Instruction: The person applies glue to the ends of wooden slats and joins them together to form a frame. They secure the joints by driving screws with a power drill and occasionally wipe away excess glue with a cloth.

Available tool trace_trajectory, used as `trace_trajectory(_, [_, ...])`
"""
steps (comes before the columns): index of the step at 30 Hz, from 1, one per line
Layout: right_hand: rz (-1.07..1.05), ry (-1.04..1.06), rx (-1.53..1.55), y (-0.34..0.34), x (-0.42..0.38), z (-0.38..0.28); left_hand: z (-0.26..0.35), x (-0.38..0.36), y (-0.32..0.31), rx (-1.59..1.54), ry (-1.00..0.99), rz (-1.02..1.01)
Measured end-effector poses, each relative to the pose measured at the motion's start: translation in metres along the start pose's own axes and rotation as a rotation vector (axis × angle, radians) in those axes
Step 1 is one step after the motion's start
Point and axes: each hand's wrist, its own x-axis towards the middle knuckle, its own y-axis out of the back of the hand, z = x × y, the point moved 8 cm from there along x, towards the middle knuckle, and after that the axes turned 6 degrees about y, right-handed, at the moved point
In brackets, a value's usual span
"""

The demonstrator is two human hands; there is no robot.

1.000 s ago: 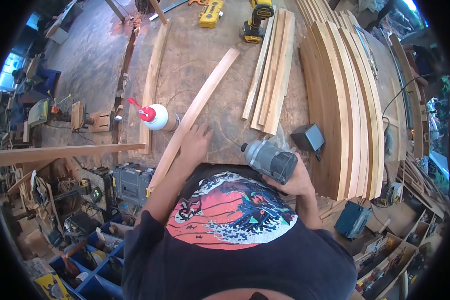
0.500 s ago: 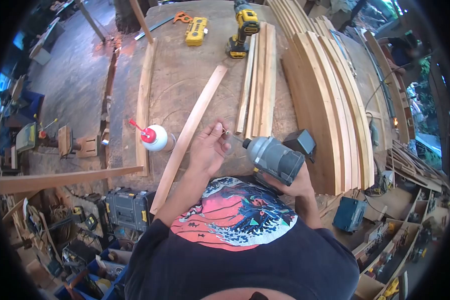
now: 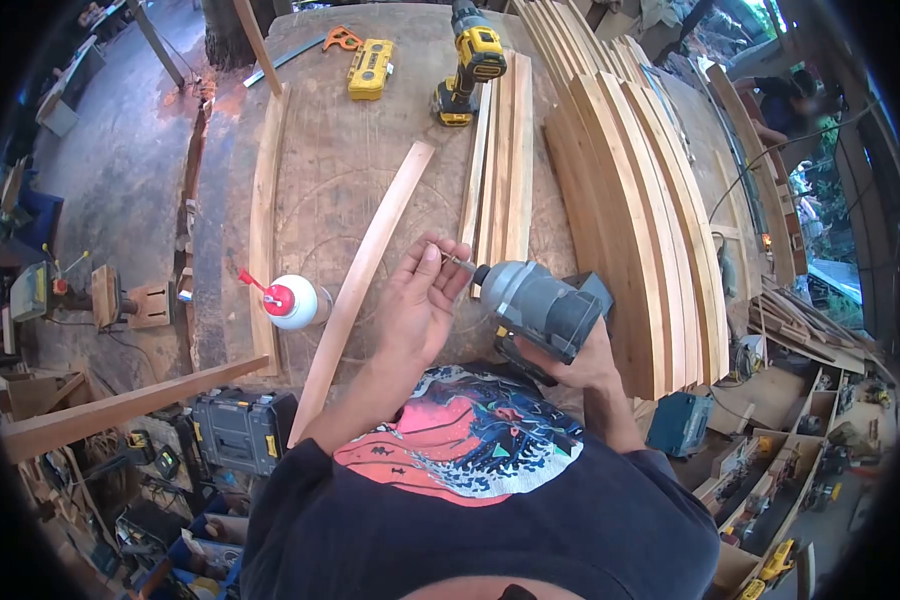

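Note:
In my right hand (image 3: 582, 362) is a cordless impact driver (image 3: 535, 303), its nose pointing left. My left hand (image 3: 418, 305) is closed in a pinch at the tip of the driver's bit, on what looks like a small screw (image 3: 447, 257); the fingers partly cover it. Under my left forearm and to its left lies a thin wooden strip (image 3: 370, 265), slanting across the bench. A white glue bottle (image 3: 292, 303) with a red cap stands to the left of the strip.
A yellow drill (image 3: 478, 60) stands beside several wooden strips (image 3: 505, 170) at the back. Stacked boards (image 3: 620, 220) flank the right, near a dark box (image 3: 592, 290). A yellow case (image 3: 370, 68) and an orange-handled saw (image 3: 342, 39) lie farther back. A toolbox (image 3: 238, 430) sits lower left.
The driver and my left fingers have come closer together, so the bit tip now meets the pinched fingertips. The whole view has shifted slightly, with bench items appearing farther left.

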Motion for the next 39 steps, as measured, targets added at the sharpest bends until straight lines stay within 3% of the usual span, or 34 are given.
trace_trajectory(2, [-0.005,-0.138,0.085,0.001,0.022,-0.01,0.001,0.01,-0.005,-0.031,0.007,-0.021])
trace_trajectory(6, [0.036,-0.074,-0.079,0.005,0.079,-0.016,-0.014,0.065,0.0,-0.133,0.106,-0.057])
trace_trajectory(10, [-0.256,-0.392,-0.259,0.0,0.144,0.029,-0.016,0.134,0.02,-0.313,0.085,0.083])
trace_trajectory(15, [-0.392,-0.309,-0.346,-0.017,0.209,0.089,-0.023,0.182,0.039,-0.491,0.079,0.143])
trace_trajectory(18, [-0.5,-0.373,-0.346,-0.027,0.232,0.102,-0.025,0.201,0.046,-0.548,0.075,0.148])
trace_trajectory(23, [-0.548,-0.356,-0.417,-0.032,0.24,0.117,-0.029,0.202,0.052,-0.591,0.05,0.146])
trace_trajectory(25, [-0.533,-0.255,-0.442,-0.037,0.247,0.118,-0.029,0.208,0.059,-0.634,0.031,0.169])
trace_trajectory(32, [-0.55,-0.261,-0.496,-0.036,0.254,0.113,-0.027,0.211,0.054,-0.633,0.014,0.112])
trace_trajectory(34, [-0.609,-0.371,-0.465,-0.04,0.254,0.118,-0.028,0.209,0.059,-0.641,0.01,0.204])
trace_trajectory(39, [-0.686,-0.382,-0.523,-0.047,0.26,0.112,-0.027,0.203,0.056,-0.613,-0.018,0.181])
